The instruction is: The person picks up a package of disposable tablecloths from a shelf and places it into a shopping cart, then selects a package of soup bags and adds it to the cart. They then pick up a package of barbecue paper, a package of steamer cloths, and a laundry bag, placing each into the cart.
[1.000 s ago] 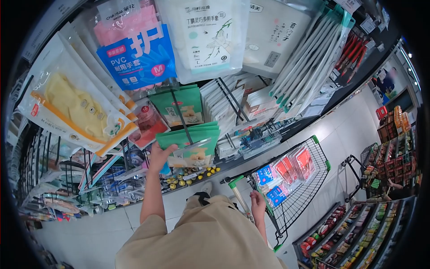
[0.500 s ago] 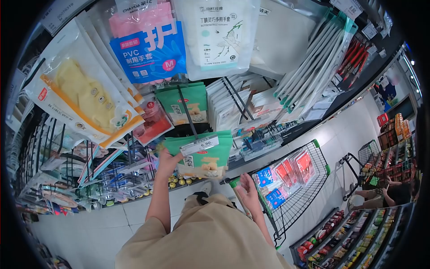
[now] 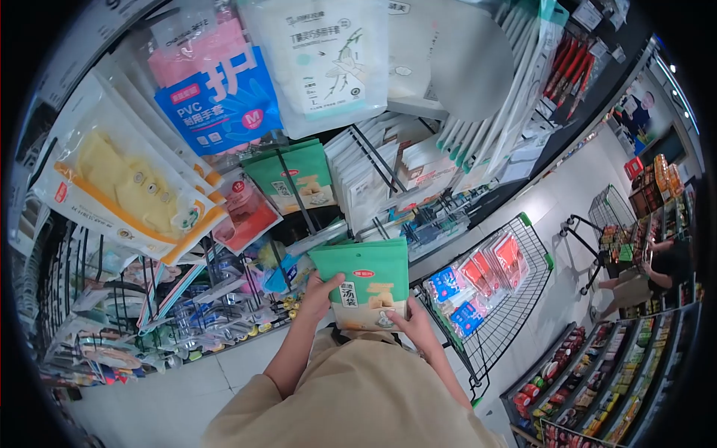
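A small stack of green and beige packets (image 3: 371, 280) is held in front of my body, off the rack, with its printed front facing me. My left hand (image 3: 321, 295) grips its left edge, thumb on the front. On the lower right corner my right hand (image 3: 409, 322) has its thumb over the front and its fingers behind, out of sight. More green packets (image 3: 291, 181) hang on a hook just above. The red packet (image 3: 246, 209) hangs to their left and white packets (image 3: 362, 179) to their right.
Glove bags, yellow (image 3: 131, 183), blue and pink (image 3: 216, 101), and white (image 3: 325, 67), hang overhead. A shopping cart (image 3: 497, 328) with blue and red packets stands at my right. Farther right are another cart (image 3: 612, 209), a person (image 3: 666, 269) and stocked shelves (image 3: 597, 381).
The front green packets have come off their hook and down towards my body in my left hand. My right hand, open and empty before, has moved to them and taken hold.
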A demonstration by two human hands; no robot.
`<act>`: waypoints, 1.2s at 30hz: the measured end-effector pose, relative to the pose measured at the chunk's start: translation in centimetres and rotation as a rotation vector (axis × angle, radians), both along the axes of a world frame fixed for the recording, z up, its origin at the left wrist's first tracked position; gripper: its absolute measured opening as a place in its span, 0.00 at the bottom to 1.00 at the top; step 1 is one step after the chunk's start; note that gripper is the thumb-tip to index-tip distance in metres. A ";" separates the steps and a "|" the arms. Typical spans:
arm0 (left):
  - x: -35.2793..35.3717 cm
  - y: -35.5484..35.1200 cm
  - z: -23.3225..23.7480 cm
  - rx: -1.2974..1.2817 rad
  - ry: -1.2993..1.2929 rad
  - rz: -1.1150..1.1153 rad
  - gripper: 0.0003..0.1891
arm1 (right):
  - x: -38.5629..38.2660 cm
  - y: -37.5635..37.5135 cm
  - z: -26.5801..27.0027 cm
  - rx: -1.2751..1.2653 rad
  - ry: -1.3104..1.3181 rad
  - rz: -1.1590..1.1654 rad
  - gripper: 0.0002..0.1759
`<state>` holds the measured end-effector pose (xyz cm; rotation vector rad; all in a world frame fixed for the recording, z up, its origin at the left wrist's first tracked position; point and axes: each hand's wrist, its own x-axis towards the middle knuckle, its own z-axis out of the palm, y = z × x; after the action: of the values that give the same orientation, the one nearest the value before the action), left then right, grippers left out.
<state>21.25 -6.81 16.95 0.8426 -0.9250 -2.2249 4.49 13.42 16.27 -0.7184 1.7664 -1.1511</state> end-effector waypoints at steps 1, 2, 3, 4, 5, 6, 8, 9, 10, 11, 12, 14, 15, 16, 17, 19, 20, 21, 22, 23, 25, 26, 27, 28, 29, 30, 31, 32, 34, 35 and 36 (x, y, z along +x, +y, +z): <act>-0.4 0.1 -0.4 0.003 -0.007 -0.015 0.16 | 0.0 0.4 -0.1 -0.001 -0.010 -0.007 0.28; -0.8 0.1 -1.0 0.024 -0.014 -0.018 0.16 | 0.2 0.7 -0.2 0.002 -0.017 -0.024 0.28; -1.3 0.2 -1.2 0.045 -0.021 -0.023 0.16 | 0.3 1.0 -0.2 -0.069 -0.078 -0.058 0.27; -1.8 0.3 -1.3 0.046 -0.027 -0.043 0.16 | 0.5 1.3 -0.2 -0.141 -0.137 -0.093 0.26; -2.4 0.3 -1.3 0.044 -0.028 -0.046 0.16 | 0.5 1.6 -0.2 -0.164 -0.172 -0.110 0.26; -3.0 0.4 -1.2 0.042 -0.029 -0.050 0.16 | 0.5 2.0 -0.3 -0.164 -0.176 -0.133 0.26; -4.2 0.7 -0.7 0.059 -0.076 -0.087 0.17 | 0.5 2.9 -0.8 -0.192 -0.273 -0.150 0.26; -4.8 0.9 -0.7 0.073 -0.116 -0.105 0.18 | 0.5 3.3 -0.8 -0.193 -0.277 -0.184 0.26; -5.4 1.1 -0.9 0.075 -0.125 -0.145 0.18 | 0.3 3.8 -0.7 -0.214 -0.333 -0.200 0.27; -5.8 1.2 -1.2 0.061 -0.137 -0.193 0.20 | 0.1 4.4 -0.6 -0.238 -0.388 -0.225 0.27; -6.4 1.3 -1.5 0.048 -0.148 -0.249 0.21 | 0.0 5.0 -0.7 -0.242 -0.390 -0.283 0.27; -7.8 2.3 -1.0 0.017 -0.154 -0.382 0.22 | -0.2 6.2 -1.0 -0.325 -0.422 -0.368 0.25; -8.6 2.9 -0.8 -0.019 -0.148 -0.450 0.23 | -0.3 6.8 -1.4 -0.364 -0.424 -0.422 0.25; -9.1 3.7 -1.3 -0.019 -0.157 -0.506 0.23 | -0.3 7.4 -1.6 -0.373 -0.424 -0.479 0.25; -9.4 4.5 -2.1 -0.018 -0.204 -0.588 0.22 | -0.4 8.1 -1.7 -0.365 -0.450 -0.534 0.24; -10.0 6.1 -3.5 -0.030 -0.260 -0.713 0.21 | -1.0 9.3 -1.6 -0.346 -0.446 -0.610 0.25; -10.4 6.9 -4.1 -0.036 -0.271 -0.747 0.21 | -1.2 9.9 -1.5 -0.357 -0.452 -0.645 0.25; -10.8 7.9 -4.4 -0.004 -0.252 -0.742 0.21 | -1.4 10.4 -1.5 -0.312 -0.388 -0.657 0.24; -11.3 8.6 -4.6 0.029 -0.233 -0.733 0.20 | -1.7 11.0 -1.5 -0.264 -0.325 -0.664 0.23; -11.9 9.2 -4.8 0.023 -0.260 -0.735 0.20 | -1.9 11.5 -1.4 -0.239 -0.314 -0.678 0.24; -13.3 9.8 -5.1 0.021 -0.275 -0.772 0.20 | -2.1 12.3 -2.2 -0.244 -0.348 -0.735 0.24; -14.0 10.2 -5.4 0.026 -0.281 -0.788 0.21 | -2.2 12.7 -2.7 -0.242 -0.376 -0.771 0.25; -14.8 10.6 -5.3 0.023 -0.290 -0.806 0.21 | -2.4 13.2 -3.0 -0.246 -0.383 -0.789 0.25; -15.7 11.0 -5.3 -0.030 -0.290 -0.849 0.21 | -2.6 13.8 -3.3 -0.255 -0.384 -0.824 0.25; -16.7 11.3 -5.3 -0.083 -0.289 -0.890 0.21 | -2.9 14.3 -3.6 -0.262 -0.384 -0.856 0.25; -17.5 11.5 -6.3 -0.082 -0.299 -0.902 0.21 | -3.4 14.9 -3.8 -0.262 -0.393 -0.870 0.25; -18.4 11.4 -7.7 -0.338 -0.343 -0.888 0.22 | -4.0 15.5 -3.8 -0.269 -0.381 -0.913 0.25; -18.9 11.4 -9.1 -0.593 -0.382 -0.866 0.24 | -4.7 16.1 -4.0 -0.274 -0.369 -0.956 0.25; -20.6 11.6 -8.4 -1.287 -0.541 -0.806 0.27 | -6.5 17.6 -6.5 -0.227 -0.287 -0.996 0.26; -21.1 11.3 -9.4 -1.433 -0.570 -0.768 0.26 | -7.5 18.4 -8.1 -0.214 -0.234 -1.053 0.25; -21.4 11.1 -10.0 -1.579 -0.600 -0.728 0.25 | -8.6 19.1 -9.4 -0.200 -0.182 -1.107 0.24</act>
<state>-0.20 4.33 6.94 0.3086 -2.9257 -0.8534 -4.11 32.49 6.88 0.3632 1.9085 -2.0376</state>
